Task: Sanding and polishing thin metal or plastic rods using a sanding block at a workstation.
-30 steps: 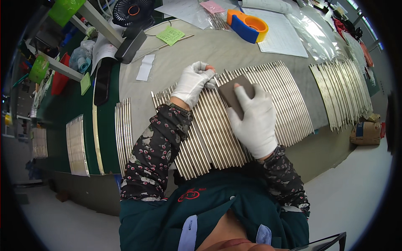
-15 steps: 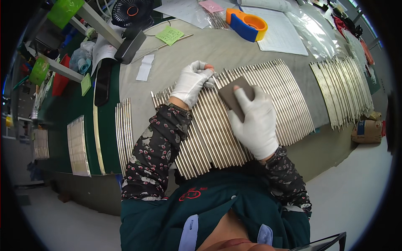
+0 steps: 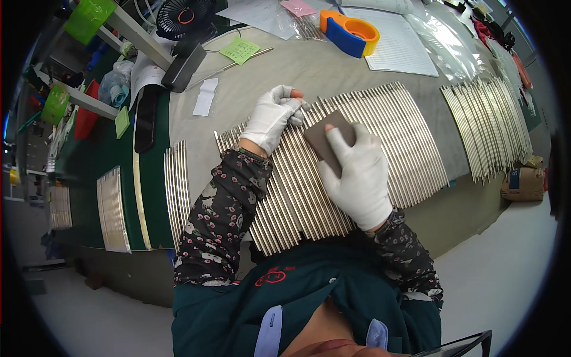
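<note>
Many thin silvery metal rods (image 3: pixel 291 202) lie side by side in a wide row in front of me. My left hand (image 3: pixel 269 119), in a white glove with bare fingertips, is closed at the rods' far ends and appears to pinch the tip of one rod. My right hand (image 3: pixel 360 175), gloved the same way, grips a flat grey-brown block (image 3: pixel 324 140) that looks like a sanding sponge. Its underside rests on the rods right of my left hand. The block and hand hide the rod parts beneath them.
More rods lie in a bundle at the right (image 3: pixel 488 128) and a small group at the left (image 3: pixel 177 190). Behind are an orange and blue tape dispenser (image 3: pixel 350 34), a lined notebook (image 3: pixel 401 50), a green note (image 3: pixel 240 50) and a black fan (image 3: pixel 186 16).
My right hand has shifted slightly left with the grey-brown block, across the rods. My left hand stays in nearly the same place.
</note>
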Demonstrator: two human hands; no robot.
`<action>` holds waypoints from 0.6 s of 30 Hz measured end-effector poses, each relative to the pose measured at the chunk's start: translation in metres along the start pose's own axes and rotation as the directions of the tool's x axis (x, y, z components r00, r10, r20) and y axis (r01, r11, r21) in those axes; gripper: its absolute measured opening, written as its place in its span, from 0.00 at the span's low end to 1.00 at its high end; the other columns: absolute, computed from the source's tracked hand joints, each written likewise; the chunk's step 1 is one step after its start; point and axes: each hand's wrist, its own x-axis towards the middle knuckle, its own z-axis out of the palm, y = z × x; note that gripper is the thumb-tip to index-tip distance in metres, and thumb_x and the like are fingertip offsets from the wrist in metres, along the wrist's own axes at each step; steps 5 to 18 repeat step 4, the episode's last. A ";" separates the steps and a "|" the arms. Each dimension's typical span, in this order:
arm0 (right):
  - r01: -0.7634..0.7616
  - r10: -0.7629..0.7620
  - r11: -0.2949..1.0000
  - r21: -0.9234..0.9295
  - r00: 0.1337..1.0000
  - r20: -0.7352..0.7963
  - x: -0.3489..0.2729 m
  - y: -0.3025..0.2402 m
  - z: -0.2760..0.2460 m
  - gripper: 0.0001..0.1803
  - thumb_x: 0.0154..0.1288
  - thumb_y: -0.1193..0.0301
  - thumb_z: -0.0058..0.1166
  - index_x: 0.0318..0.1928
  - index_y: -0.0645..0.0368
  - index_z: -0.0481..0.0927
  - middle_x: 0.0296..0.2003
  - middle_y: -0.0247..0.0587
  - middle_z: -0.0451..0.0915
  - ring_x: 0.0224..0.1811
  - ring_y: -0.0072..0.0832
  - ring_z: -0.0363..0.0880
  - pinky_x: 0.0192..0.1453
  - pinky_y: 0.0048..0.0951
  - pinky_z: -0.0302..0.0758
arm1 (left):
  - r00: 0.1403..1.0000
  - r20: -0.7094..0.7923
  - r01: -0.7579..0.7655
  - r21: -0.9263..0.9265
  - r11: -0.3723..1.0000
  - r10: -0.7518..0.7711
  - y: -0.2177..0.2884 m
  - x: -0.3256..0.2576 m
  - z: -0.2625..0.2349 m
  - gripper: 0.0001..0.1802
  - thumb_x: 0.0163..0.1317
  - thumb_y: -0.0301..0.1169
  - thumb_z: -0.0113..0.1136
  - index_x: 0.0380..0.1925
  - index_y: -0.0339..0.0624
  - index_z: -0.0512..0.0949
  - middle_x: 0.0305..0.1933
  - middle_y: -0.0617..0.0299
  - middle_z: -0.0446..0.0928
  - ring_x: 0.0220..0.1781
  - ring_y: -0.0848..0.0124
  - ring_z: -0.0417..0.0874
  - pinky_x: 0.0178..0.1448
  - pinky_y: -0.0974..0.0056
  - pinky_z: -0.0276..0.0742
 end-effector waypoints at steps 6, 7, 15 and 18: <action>-0.173 0.171 0.976 -0.132 0.985 -0.033 0.008 0.026 -0.002 0.30 0.50 0.62 0.63 0.55 0.57 0.75 0.47 0.59 0.72 0.42 0.47 0.74 0.43 0.42 0.75 | 1.000 0.018 -0.002 0.033 0.999 0.002 0.002 0.004 -0.002 0.12 0.67 0.24 0.52 0.48 0.32 0.70 0.38 0.53 0.79 0.28 0.79 0.77 0.32 0.77 0.74; -0.173 0.171 0.976 -0.132 0.985 -0.033 0.008 0.026 -0.002 0.30 0.50 0.62 0.63 0.55 0.57 0.75 0.47 0.59 0.72 0.42 0.47 0.74 0.43 0.42 0.75 | 1.000 0.018 -0.002 0.033 0.999 0.002 0.002 0.004 -0.002 0.12 0.67 0.24 0.52 0.48 0.32 0.70 0.38 0.53 0.79 0.28 0.79 0.77 0.32 0.77 0.74; -0.173 0.171 0.976 -0.132 0.985 -0.033 0.008 0.026 -0.002 0.30 0.50 0.62 0.63 0.55 0.57 0.75 0.47 0.59 0.72 0.42 0.47 0.74 0.43 0.42 0.75 | 1.000 0.018 -0.002 0.033 0.999 0.002 0.002 0.004 -0.002 0.12 0.67 0.24 0.52 0.48 0.32 0.70 0.38 0.53 0.79 0.28 0.79 0.77 0.32 0.77 0.74; -0.173 0.171 0.976 -0.132 0.985 -0.033 0.008 0.026 -0.002 0.30 0.50 0.62 0.63 0.55 0.57 0.75 0.47 0.59 0.72 0.42 0.47 0.74 0.43 0.42 0.75 | 1.000 0.018 -0.002 0.033 0.999 0.002 0.002 0.004 -0.002 0.12 0.67 0.24 0.52 0.48 0.32 0.70 0.38 0.53 0.79 0.28 0.79 0.77 0.32 0.77 0.74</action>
